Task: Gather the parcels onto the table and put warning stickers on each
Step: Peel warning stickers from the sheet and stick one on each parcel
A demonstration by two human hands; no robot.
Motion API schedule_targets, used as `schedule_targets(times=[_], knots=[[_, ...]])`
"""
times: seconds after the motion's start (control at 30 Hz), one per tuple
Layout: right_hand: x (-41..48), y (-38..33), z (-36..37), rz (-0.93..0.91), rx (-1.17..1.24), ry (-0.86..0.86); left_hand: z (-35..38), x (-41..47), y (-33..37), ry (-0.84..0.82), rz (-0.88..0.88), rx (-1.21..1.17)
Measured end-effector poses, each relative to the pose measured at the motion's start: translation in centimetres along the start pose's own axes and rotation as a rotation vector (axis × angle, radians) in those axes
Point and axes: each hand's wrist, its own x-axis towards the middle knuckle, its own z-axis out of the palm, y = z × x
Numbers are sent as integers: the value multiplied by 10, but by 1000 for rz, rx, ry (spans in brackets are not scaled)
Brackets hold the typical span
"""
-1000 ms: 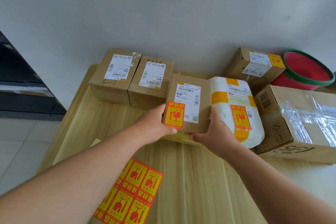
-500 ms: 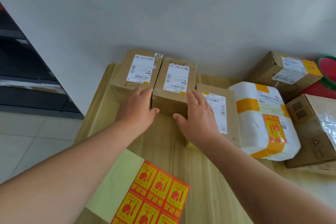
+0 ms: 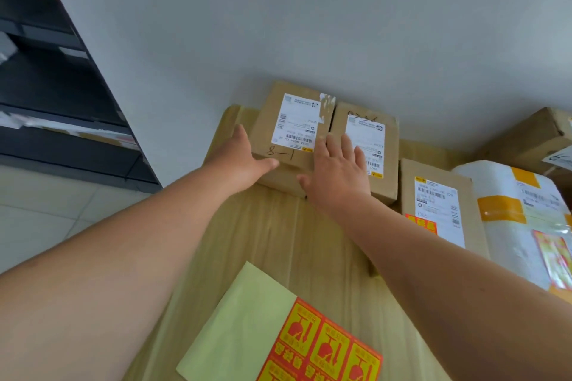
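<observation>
Over at the far-left corner of the pale wood-grain table [image 3: 278, 235], L hand [image 3: 244, 161] lies flat vs the left wall of the 8—1 carton [image 3: 291, 133], fingers straight, thumb across its near top edge. R hand [image 3: 339, 170], fingers spread & straight, rests over the seam btw that box and the second carton [image 3: 376, 145], thumb on the near face of the 8—1 carton. Both are boxy matte brown cardboard w/ white shipping labels, touching side by side. Half a sec ago both hands sat further right, R one by the flat carton [image 3: 433, 204]; now they bracket the 8—1 carton, and the view's swung left. Flat carton carries a red-yellow warning sticker [image 3: 422, 223]; just beside it sits the glossy white wrapped parcel [image 3: 510, 226], rounded, orange tape, also stickered. Sticker sheet [image 3: 318, 346] lies at the near edge, partly peeled to bare green backing. Cartons all sealed, contents hidden.
</observation>
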Motion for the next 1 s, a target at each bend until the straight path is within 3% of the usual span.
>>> schedule_targets(times=[0.2,0.4,0.6,0.73,0.83,1.0], knots=[[-6,-9,10,-50,-25,-20,5,-8,-8,60,20,-233],[-39,-21,14,-136,-15,-5,19,-39,-34,167,-123,-617],[-101,-34,20,-131,285,-78,25,-97,-63,188,-137,-603],[-132,-36,34,53,540,-19,30,-132,-81,171,-128,-577],[-144,-43,35,108,598,-55,29,-151,-85,193,-126,-606],[-188,-46,14,59,695,33,18,-191,-83,260,-57,-630]])
